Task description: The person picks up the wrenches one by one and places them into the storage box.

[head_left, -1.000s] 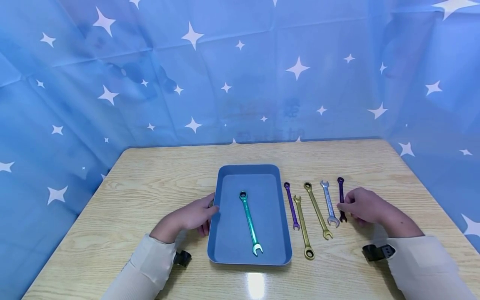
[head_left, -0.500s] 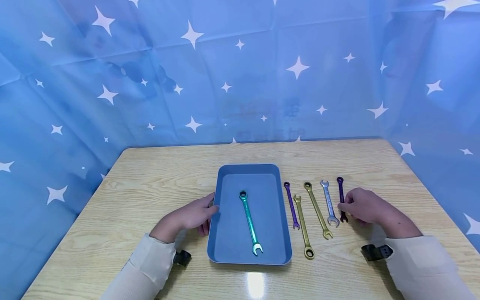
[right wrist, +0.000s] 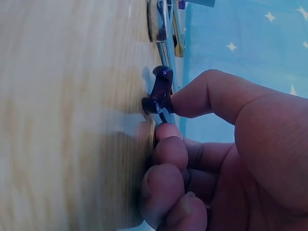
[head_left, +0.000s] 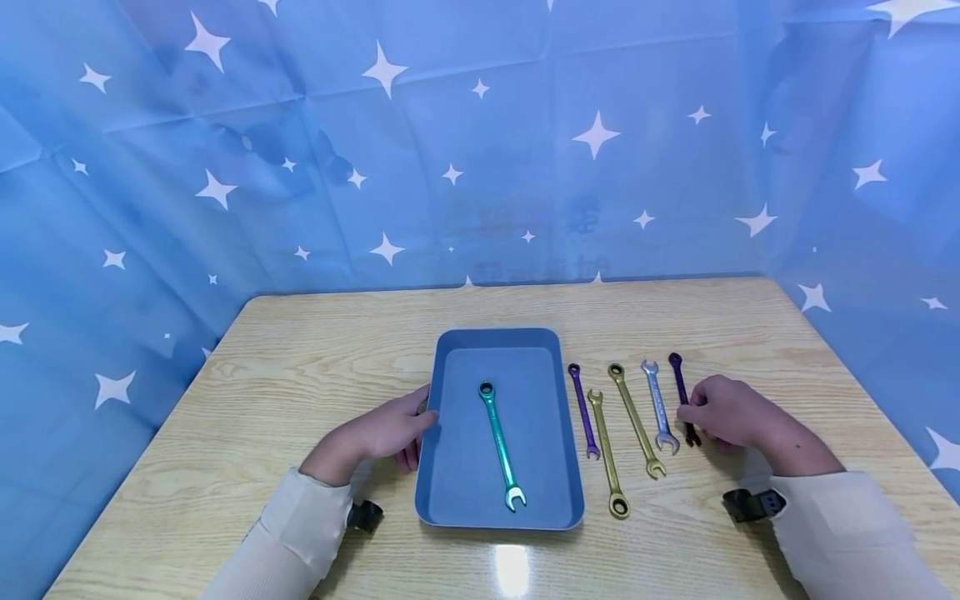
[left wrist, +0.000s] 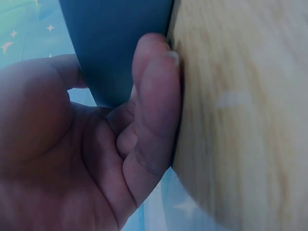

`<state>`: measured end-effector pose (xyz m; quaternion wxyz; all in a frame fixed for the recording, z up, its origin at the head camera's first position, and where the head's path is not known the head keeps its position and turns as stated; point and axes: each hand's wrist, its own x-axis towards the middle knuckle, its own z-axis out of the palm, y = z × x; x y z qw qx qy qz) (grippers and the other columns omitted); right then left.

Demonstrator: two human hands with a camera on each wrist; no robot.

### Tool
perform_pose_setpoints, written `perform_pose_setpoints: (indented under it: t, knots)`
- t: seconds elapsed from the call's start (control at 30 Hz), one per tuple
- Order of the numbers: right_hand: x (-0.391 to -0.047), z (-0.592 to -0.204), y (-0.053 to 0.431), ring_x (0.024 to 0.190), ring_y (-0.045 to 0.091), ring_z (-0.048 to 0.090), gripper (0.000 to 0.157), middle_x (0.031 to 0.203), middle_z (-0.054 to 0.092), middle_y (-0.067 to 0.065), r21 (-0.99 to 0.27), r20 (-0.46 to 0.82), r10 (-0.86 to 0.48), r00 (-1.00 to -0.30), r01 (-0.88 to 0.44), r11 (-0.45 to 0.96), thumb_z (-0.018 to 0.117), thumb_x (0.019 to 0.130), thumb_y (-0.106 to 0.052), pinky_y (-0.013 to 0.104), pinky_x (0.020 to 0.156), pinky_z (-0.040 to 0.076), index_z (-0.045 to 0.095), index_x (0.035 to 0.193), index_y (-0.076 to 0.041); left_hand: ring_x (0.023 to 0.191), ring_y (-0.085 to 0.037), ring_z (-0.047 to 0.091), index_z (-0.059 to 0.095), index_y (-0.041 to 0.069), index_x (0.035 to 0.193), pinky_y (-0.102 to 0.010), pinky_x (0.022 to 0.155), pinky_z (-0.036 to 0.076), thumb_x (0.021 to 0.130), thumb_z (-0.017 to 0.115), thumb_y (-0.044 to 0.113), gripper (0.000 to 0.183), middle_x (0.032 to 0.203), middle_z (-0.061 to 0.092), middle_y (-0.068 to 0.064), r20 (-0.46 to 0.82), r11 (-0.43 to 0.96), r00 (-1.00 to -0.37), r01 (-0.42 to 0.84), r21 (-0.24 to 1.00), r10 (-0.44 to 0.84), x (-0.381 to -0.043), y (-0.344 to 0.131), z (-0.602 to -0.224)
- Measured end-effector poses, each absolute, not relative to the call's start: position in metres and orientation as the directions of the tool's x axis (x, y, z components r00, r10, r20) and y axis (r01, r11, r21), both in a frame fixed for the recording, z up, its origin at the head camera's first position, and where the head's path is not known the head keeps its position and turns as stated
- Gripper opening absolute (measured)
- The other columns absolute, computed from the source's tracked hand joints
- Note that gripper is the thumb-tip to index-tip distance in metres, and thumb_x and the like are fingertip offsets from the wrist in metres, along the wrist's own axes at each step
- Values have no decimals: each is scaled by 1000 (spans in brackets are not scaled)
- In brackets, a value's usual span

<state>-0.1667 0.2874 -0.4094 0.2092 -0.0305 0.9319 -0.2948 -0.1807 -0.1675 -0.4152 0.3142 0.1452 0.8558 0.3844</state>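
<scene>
My left hand (head_left: 386, 429) holds the left side of a blue-grey tray (head_left: 457, 475), thumb at its rim and fingers against the outer wall. A green combination wrench (head_left: 498, 446) lies in the tray. At the right, my right hand (head_left: 731, 410) pinches a dark purple wrench (head_left: 679, 382) between thumb and index finger. Its open end (right wrist: 161, 89) shows close over the table in the right wrist view, with the other fingers curled beneath. Just left of it lies a silver wrench (head_left: 657, 404) with two open ends.
Two gold wrenches (head_left: 636, 421) and a small purple wrench (head_left: 582, 408) lie between the tray and the silver wrench. The wooden table (head_left: 330, 350) ends at a blue star-patterned cloth (head_left: 450, 208) behind and at both sides.
The dark purple wrench has turned slightly in my right fingers: its ring end has shifted left, its open end right. The left hand and tray stay in place.
</scene>
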Motion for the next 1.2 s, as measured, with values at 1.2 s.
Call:
perform_pose_setpoints:
  t: [1.2]
  knots:
    - [-168,-406,288,41,12,32,32,48,35,-3,-611,-398,-181,-899,113,783,47,93,-21,28,42,37,39,64,-10,54,-27,62,15,24,147,-38,50,54,100,32,29,50,69,63,-11,-424,666,-761,14,746,491,-180,-168,-414]
